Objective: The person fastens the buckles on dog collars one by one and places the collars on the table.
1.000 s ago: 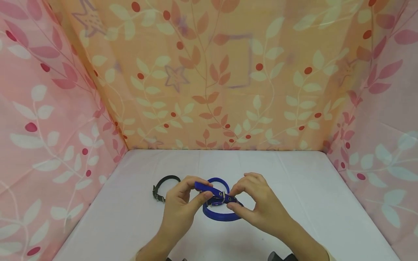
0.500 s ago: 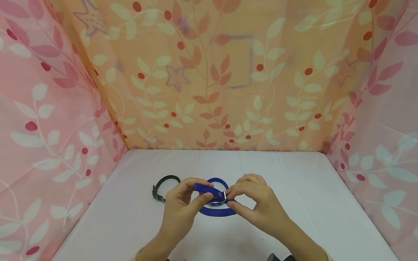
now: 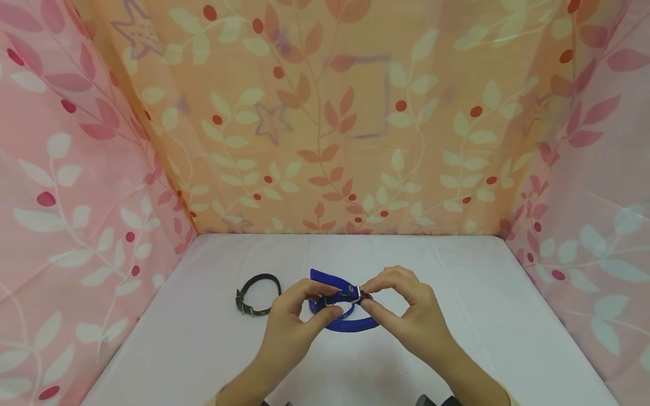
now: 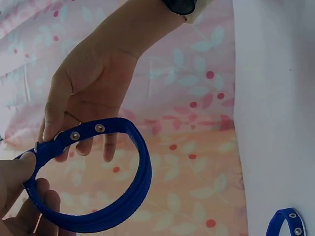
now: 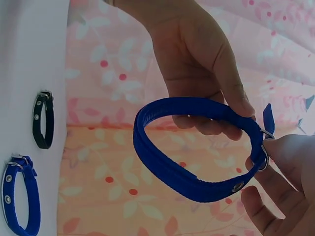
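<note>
1. The left hand (image 3: 291, 324) pinched the strap of a blue collar (image 3: 339, 290), its grip clamped on it, low in the centre of the frame.
2. The right hand (image 3: 406, 316) pinched the collar's metal buckle (image 3: 361, 295), grip clamped there.
3. A second blue collar (image 3: 355, 324) lay on the white worktop (image 3: 482, 316) beneath the hands.
4. A black collar (image 3: 255, 294) lay just left of the left hand.

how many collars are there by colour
blue collars: 2, the held collar pinched in both hands, and the lying blue collar on the table
black collars: 1, the black collar lying on the table
total: 3
</note>
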`<action>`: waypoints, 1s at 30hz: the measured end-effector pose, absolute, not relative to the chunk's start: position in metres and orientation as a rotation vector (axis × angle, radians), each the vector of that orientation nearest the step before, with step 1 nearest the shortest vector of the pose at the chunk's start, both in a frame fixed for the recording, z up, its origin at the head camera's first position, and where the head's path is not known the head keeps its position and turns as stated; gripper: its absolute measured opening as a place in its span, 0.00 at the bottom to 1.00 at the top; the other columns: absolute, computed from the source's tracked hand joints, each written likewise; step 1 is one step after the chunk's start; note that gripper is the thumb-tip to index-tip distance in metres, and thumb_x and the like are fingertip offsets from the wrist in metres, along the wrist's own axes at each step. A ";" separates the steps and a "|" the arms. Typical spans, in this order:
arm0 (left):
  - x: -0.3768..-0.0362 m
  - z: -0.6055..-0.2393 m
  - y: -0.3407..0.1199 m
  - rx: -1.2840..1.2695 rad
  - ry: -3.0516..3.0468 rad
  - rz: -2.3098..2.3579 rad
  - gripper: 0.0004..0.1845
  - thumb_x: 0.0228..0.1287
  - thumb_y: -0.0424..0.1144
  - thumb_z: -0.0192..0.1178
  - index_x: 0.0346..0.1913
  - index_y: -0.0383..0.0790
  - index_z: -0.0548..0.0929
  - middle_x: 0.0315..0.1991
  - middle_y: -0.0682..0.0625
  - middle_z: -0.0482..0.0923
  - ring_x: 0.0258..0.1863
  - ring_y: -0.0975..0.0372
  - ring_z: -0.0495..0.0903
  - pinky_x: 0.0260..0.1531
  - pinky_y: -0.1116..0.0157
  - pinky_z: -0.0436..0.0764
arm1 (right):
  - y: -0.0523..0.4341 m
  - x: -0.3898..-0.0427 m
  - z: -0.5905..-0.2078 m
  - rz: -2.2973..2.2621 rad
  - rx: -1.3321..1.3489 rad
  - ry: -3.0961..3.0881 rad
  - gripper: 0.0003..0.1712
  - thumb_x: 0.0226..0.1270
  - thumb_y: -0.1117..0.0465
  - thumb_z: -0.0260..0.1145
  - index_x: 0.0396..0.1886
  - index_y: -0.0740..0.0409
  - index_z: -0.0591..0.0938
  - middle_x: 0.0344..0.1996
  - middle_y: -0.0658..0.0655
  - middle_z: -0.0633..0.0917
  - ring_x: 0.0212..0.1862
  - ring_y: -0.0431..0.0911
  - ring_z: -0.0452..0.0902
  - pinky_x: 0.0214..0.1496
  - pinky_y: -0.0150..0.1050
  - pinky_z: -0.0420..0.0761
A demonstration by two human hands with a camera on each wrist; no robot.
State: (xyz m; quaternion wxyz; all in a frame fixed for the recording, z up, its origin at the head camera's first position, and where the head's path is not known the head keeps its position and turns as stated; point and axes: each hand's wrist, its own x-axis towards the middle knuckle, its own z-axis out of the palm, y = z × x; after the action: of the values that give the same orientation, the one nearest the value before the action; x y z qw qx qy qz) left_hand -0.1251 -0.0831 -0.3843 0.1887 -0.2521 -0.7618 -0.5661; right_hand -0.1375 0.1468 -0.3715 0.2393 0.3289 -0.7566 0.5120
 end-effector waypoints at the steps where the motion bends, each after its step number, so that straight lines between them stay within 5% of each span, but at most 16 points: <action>1: -0.126 -0.385 -0.083 -0.748 -2.096 -1.584 0.14 0.63 0.36 0.73 0.50 0.51 0.86 0.45 0.57 0.87 0.45 0.62 0.83 0.48 0.67 0.83 | 0.147 -0.137 -0.371 1.404 0.907 -2.075 0.20 0.58 0.68 0.79 0.45 0.42 0.86 0.41 0.43 0.88 0.51 0.44 0.79 0.63 0.35 0.73; 7: -0.128 -0.389 -0.079 -0.920 -1.892 -1.515 0.14 0.62 0.24 0.69 0.49 0.41 0.89 0.46 0.48 0.87 0.48 0.58 0.85 0.47 0.69 0.85 | 0.144 -0.140 -0.372 1.313 1.051 -1.980 0.24 0.55 0.73 0.77 0.49 0.46 0.87 0.39 0.44 0.88 0.48 0.42 0.79 0.67 0.37 0.70; 30: -0.125 -0.385 -0.079 -0.995 -1.936 -1.486 0.14 0.67 0.22 0.63 0.50 0.39 0.89 0.49 0.47 0.82 0.48 0.58 0.81 0.40 0.70 0.83 | 0.143 -0.142 -0.370 1.227 1.164 -1.903 0.24 0.53 0.75 0.75 0.49 0.50 0.87 0.39 0.45 0.87 0.47 0.43 0.79 0.71 0.41 0.66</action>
State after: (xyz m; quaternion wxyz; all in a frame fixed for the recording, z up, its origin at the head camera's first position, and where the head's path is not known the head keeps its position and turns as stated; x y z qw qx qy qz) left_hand -0.1246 -0.0786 -0.3850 0.2503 -0.3654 -0.7113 -0.5458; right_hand -0.1423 0.1435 -0.3704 0.2933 0.4370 -0.7146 0.4608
